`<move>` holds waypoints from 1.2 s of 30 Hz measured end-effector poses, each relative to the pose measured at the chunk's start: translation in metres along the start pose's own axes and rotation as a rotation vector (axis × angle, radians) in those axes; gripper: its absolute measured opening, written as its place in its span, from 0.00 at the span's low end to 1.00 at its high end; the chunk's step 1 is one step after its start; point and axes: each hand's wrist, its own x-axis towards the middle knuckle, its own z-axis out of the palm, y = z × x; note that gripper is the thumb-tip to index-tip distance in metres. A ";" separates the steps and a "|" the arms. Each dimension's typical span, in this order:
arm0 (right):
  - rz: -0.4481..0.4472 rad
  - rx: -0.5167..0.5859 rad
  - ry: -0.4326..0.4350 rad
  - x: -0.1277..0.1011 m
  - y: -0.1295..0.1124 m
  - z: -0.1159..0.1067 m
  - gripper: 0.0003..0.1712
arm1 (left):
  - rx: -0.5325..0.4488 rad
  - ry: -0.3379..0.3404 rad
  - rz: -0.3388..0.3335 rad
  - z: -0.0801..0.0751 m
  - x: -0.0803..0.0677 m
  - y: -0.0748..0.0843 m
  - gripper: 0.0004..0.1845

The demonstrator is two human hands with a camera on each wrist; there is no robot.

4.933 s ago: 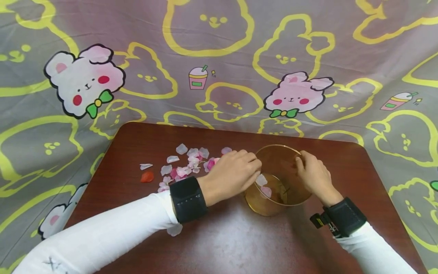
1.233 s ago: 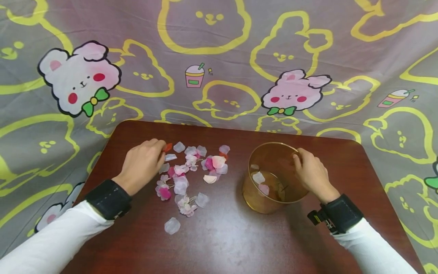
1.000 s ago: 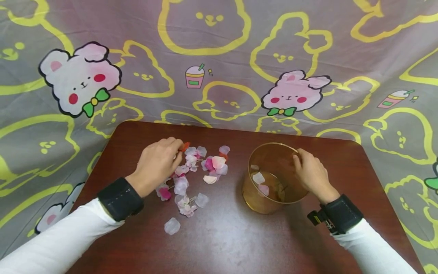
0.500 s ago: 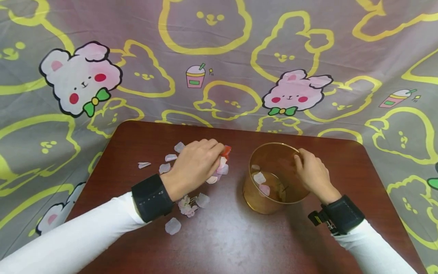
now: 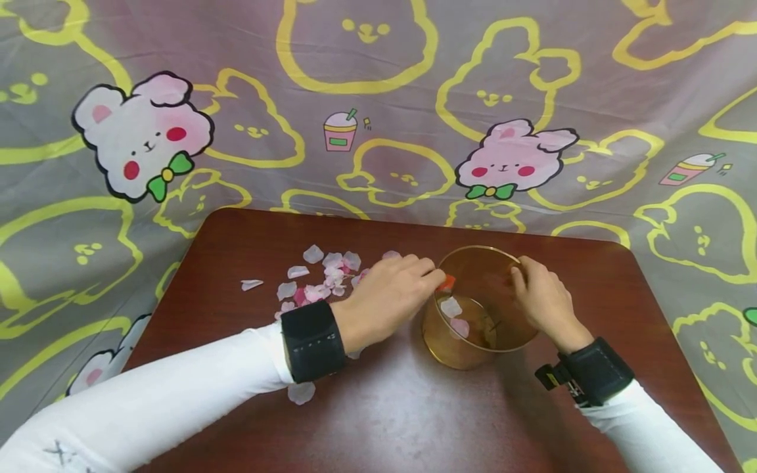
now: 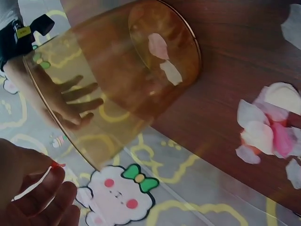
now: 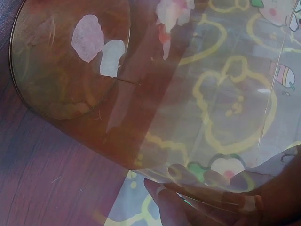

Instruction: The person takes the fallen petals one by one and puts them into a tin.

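Palm down, my left hand (image 5: 390,295) is stretched over the table from the left. Its thumb and finger pinch a small, thin, orange-red petal (image 5: 447,284) right by the left side of the rim of a big, round, see-through amber bucket (image 5: 452,358). I can't tell if that petal is over the hole or just outside it. My right hand (image 5: 547,302) is on the other side and holds the right part of the rim. My arms wear white cloth sleeves (image 5: 154,394) with black wrist straps (image 5: 313,341). The bucket stands up on a shiny red-brown table (image 5: 402,420). Down low inside it are a flat white petal (image 5: 451,307) and a flat pale pink petal (image 5: 459,328).

From my head, my left hand hides some of the messy heap of pink and white petals (image 5: 316,292). My left wrist view plainly shows a bunch with a bright pink petal (image 6: 283,140) and a round cream petal (image 6: 282,98). It also shows my right fingers (image 6: 84,105) through the amber side, with gaps between them. Only my head view shows a folded white petal (image 5: 251,284) lying alone on the left. My right wrist view shows the bucket's round bottom (image 7: 61,94) best.
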 end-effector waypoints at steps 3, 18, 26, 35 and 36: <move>0.000 0.000 -0.003 0.000 0.000 0.000 0.16 | 0.002 -0.095 0.026 0.002 0.007 0.007 0.11; 0.004 0.014 -0.011 0.000 -0.002 0.000 0.16 | 0.059 -0.237 0.126 0.007 0.023 0.020 0.09; -0.002 0.013 -0.010 0.001 -0.001 0.000 0.16 | -0.008 -0.169 0.085 0.004 0.019 0.014 0.07; -0.001 0.009 -0.014 0.000 0.000 -0.001 0.16 | -0.099 -0.071 -0.041 -0.001 0.001 -0.015 0.08; -0.002 0.009 -0.014 0.000 -0.001 -0.001 0.16 | -0.097 -0.065 -0.060 -0.002 -0.002 -0.020 0.07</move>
